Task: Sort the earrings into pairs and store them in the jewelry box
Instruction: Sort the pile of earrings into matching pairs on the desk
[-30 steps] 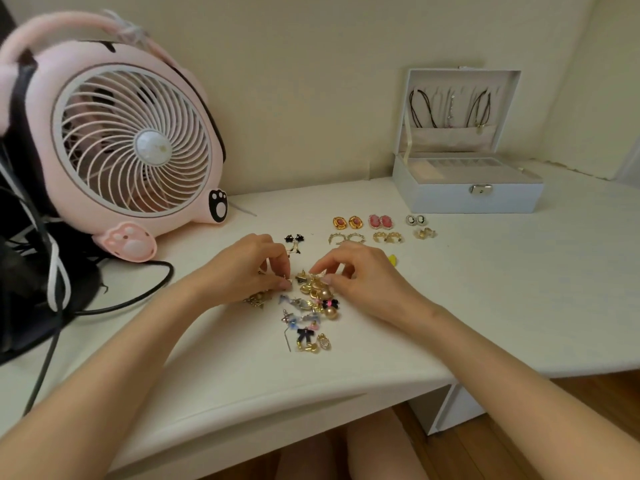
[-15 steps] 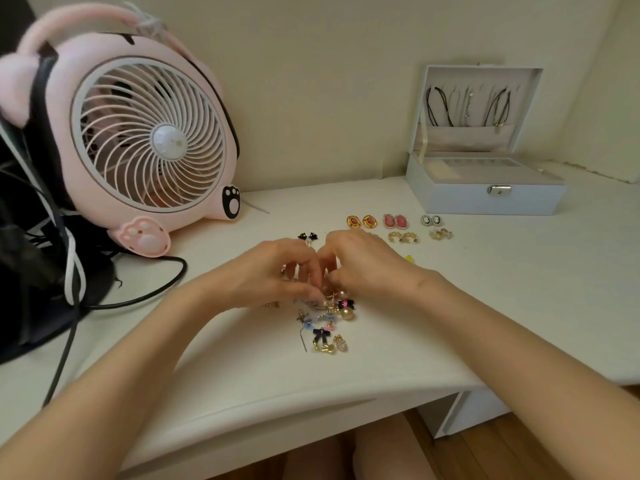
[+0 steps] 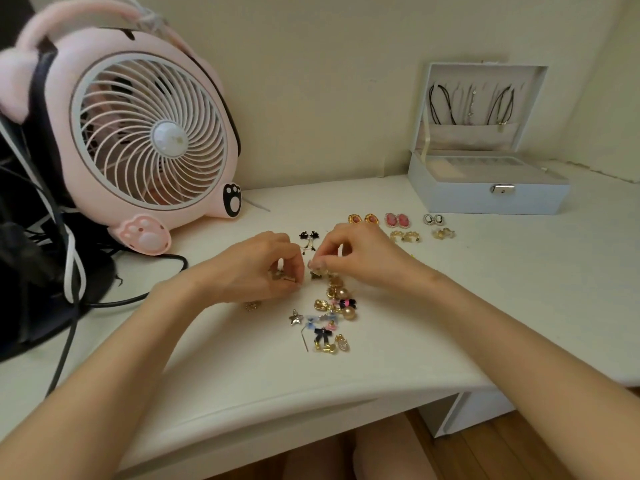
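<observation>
Gold shows between the left fingers point(image 3: 295, 268), where a gold earring point(image 3: 286, 278) is pinched by the curled tips just above the surface point(image 3: 519, 289). The right fingers point(image 3: 323, 262) are curled too, and a small piece point(image 3: 316, 274) at the top of the pile point(image 3: 334, 311) is pinched by their tips. What kind of piece it is cannot be told. The left hand point(image 3: 252, 268) and the right hand point(image 3: 363, 259) are held close together, most likely so that the two pieces can be checked as a match.

Below the hands, the pile is made of mixed earrings not yet sorted, with a silver star point(image 3: 295, 317) and a dark bow point(image 3: 322, 335) among them.

Behind the hands, matched earrings are laid in twos: a black pair point(image 3: 309, 235), a pink pair point(image 3: 397, 220) and a gold hoop pair point(image 3: 405, 236), with more beside them. They seem to be kept side by side so each match is easy to see.

The jewelry box point(image 3: 485, 200) is set at the back right, well apart from the pile, with its lid up and necklaces point(image 3: 471, 105) hung inside. No earrings can be made out in it.

A pink fan point(image 3: 149, 133) is stood at the back left, and a black cable point(image 3: 152, 295) is run beside it. The surface is white, with a pale wall behind and a wood floor point(image 3: 491, 445) below.
</observation>
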`<act>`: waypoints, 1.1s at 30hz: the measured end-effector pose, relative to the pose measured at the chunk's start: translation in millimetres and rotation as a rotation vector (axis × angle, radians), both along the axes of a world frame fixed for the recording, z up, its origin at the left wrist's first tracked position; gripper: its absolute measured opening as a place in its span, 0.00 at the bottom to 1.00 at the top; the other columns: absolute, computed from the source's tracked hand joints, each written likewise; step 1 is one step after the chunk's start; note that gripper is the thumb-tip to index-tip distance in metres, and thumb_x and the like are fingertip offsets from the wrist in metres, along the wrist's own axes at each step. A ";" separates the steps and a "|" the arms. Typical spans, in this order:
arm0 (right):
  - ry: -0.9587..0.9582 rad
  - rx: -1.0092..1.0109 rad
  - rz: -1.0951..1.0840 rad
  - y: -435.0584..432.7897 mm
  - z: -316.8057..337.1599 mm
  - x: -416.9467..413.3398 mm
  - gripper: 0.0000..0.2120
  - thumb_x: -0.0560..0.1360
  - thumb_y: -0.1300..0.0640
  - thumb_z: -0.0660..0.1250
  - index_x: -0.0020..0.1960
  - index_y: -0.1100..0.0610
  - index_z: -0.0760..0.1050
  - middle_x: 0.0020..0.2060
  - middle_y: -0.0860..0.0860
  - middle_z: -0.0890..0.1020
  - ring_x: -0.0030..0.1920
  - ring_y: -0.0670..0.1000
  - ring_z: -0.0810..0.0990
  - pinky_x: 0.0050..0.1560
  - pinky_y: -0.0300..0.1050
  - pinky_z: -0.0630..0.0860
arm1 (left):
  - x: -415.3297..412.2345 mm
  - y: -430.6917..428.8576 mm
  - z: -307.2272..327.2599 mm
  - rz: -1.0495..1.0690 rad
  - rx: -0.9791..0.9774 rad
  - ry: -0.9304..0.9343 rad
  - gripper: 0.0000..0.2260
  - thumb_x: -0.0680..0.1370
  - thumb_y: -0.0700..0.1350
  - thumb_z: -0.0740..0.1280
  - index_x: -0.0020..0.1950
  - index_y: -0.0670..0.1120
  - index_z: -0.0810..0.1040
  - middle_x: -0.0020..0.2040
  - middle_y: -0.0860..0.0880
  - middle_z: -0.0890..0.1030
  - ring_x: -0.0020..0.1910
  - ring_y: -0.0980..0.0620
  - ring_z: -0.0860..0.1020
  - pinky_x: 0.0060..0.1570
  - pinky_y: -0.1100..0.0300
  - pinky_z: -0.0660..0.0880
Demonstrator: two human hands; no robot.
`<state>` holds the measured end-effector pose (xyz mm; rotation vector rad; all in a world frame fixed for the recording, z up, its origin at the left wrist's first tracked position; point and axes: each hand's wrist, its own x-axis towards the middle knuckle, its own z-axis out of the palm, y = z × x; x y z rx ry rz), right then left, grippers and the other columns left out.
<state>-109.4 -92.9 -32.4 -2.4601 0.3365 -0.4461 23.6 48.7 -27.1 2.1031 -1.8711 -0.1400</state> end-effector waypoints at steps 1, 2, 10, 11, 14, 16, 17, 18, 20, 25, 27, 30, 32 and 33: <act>-0.040 0.099 -0.007 -1.4 2.4 -1.8 0.04 0.71 0.53 0.72 0.41 0.53 0.82 0.35 0.42 0.79 0.31 0.37 0.72 0.36 0.30 0.68 | -2.3 -0.6 0.2 -0.020 -0.016 0.033 0.04 0.72 0.48 0.71 0.45 0.53 0.78 0.44 0.53 0.74 0.43 0.60 0.71 0.47 0.62 0.70; -0.072 0.204 -0.010 -2.9 4.6 -3.8 0.03 0.71 0.54 0.72 0.40 0.54 0.82 0.34 0.42 0.80 0.31 0.36 0.73 0.35 0.30 0.68 | -5.2 -1.3 0.1 -0.048 -0.026 0.068 0.04 0.72 0.49 0.72 0.45 0.54 0.78 0.44 0.53 0.74 0.43 0.60 0.71 0.46 0.65 0.69; -0.094 0.505 -0.012 -8.9 2.5 -16.7 0.05 0.73 0.60 0.71 0.43 0.63 0.79 0.36 0.47 0.84 0.35 0.44 0.80 0.33 0.36 0.75 | -16.7 -10.3 -10.5 -0.122 0.004 0.025 0.07 0.71 0.51 0.72 0.46 0.53 0.79 0.43 0.55 0.75 0.45 0.57 0.71 0.45 0.66 0.68; -0.098 0.524 -0.009 -8.5 1.8 -17.3 0.05 0.73 0.62 0.70 0.43 0.64 0.78 0.38 0.49 0.85 0.34 0.45 0.80 0.32 0.36 0.75 | -16.4 -10.6 -11.4 -0.120 -0.013 0.027 0.08 0.71 0.54 0.71 0.45 0.53 0.79 0.42 0.55 0.75 0.44 0.57 0.72 0.44 0.66 0.68; -0.122 0.582 -0.005 -7.4 1.0 -17.2 0.05 0.74 0.64 0.68 0.39 0.61 0.74 0.39 0.54 0.85 0.32 0.46 0.80 0.30 0.36 0.76 | -12.8 -9.6 -13.3 -0.077 -0.026 0.012 0.16 0.68 0.62 0.62 0.42 0.51 0.78 0.39 0.56 0.74 0.41 0.58 0.71 0.41 0.66 0.68; -0.134 0.653 -0.004 -7.7 1.9 -17.9 0.07 0.74 0.65 0.67 0.39 0.61 0.73 0.38 0.56 0.85 0.31 0.47 0.80 0.31 0.37 0.76 | -9.7 -8.9 -12.3 -0.024 -0.044 0.030 0.13 0.69 0.59 0.64 0.41 0.50 0.77 0.40 0.56 0.74 0.40 0.59 0.71 0.40 0.66 0.67; -0.133 0.705 0.000 -8.3 2.6 -19.0 0.06 0.74 0.65 0.67 0.39 0.61 0.73 0.38 0.57 0.84 0.31 0.48 0.80 0.31 0.38 0.77 | -7.8 -8.5 -10.8 0.012 -0.078 0.068 0.09 0.71 0.55 0.67 0.41 0.50 0.77 0.40 0.56 0.75 0.39 0.59 0.72 0.39 0.66 0.67; -0.128 0.763 0.007 -8.8 3.4 -19.9 0.06 0.74 0.65 0.67 0.39 0.61 0.73 0.38 0.57 0.84 0.32 0.48 0.80 0.32 0.38 0.77 | -5.0 -8.1 -9.1 0.056 -0.121 0.131 0.06 0.73 0.51 0.69 0.40 0.50 0.76 0.40 0.56 0.76 0.38 0.59 0.72 0.39 0.66 0.67; -0.108 0.865 0.025 -9.2 4.6 -21.5 0.04 0.74 0.65 0.67 0.41 0.61 0.74 0.38 0.58 0.84 0.33 0.49 0.80 0.32 0.38 0.77 | -1.2 -6.9 -4.4 0.142 -0.184 0.321 0.04 0.74 0.46 0.69 0.41 0.49 0.76 0.40 0.54 0.79 0.37 0.59 0.75 0.39 0.65 0.70; -0.098 0.943 0.027 -8.4 3.9 -20.1 0.02 0.74 0.64 0.66 0.43 0.62 0.75 0.34 0.55 0.83 0.32 0.48 0.80 0.31 0.37 0.77 | -5.5 -6.5 2.3 0.136 -0.206 0.757 0.06 0.76 0.38 0.66 0.40 0.40 0.73 0.41 0.46 0.85 0.39 0.55 0.81 0.40 0.65 0.77; -0.101 0.947 0.022 -8.5 3.6 -20.3 0.01 0.74 0.65 0.66 0.44 0.62 0.75 0.34 0.55 0.82 0.31 0.48 0.80 0.31 0.37 0.77 | -8.4 -6.2 2.8 0.118 -0.204 0.839 0.06 0.76 0.36 0.66 0.40 0.40 0.72 0.42 0.44 0.85 0.40 0.53 0.82 0.41 0.65 0.78; -0.110 0.949 0.021 -10.5 2.7 -20.8 0.04 0.74 0.66 0.66 0.49 0.62 0.76 0.35 0.56 0.82 0.32 0.49 0.80 0.32 0.37 0.77 | -9.7 -5.9 3.6 0.112 -0.215 0.887 0.05 0.75 0.34 0.66 0.41 0.38 0.72 0.42 0.43 0.85 0.40 0.53 0.82 0.39 0.66 0.77; -0.108 0.934 0.027 -11.4 2.4 -20.9 0.06 0.75 0.67 0.65 0.51 0.62 0.77 0.36 0.56 0.82 0.33 0.48 0.80 0.32 0.37 0.77 | -9.4 -5.5 4.1 0.100 -0.220 0.911 0.03 0.75 0.34 0.66 0.44 0.38 0.73 0.43 0.42 0.84 0.39 0.52 0.82 0.39 0.65 0.78; -0.106 0.923 0.034 -11.4 2.1 -21.0 0.07 0.75 0.67 0.65 0.52 0.62 0.78 0.37 0.57 0.82 0.33 0.48 0.80 0.32 0.37 0.77 | -9.2 -5.4 4.1 0.090 -0.221 0.919 0.03 0.75 0.34 0.66 0.46 0.39 0.73 0.43 0.42 0.84 0.40 0.51 0.82 0.40 0.64 0.78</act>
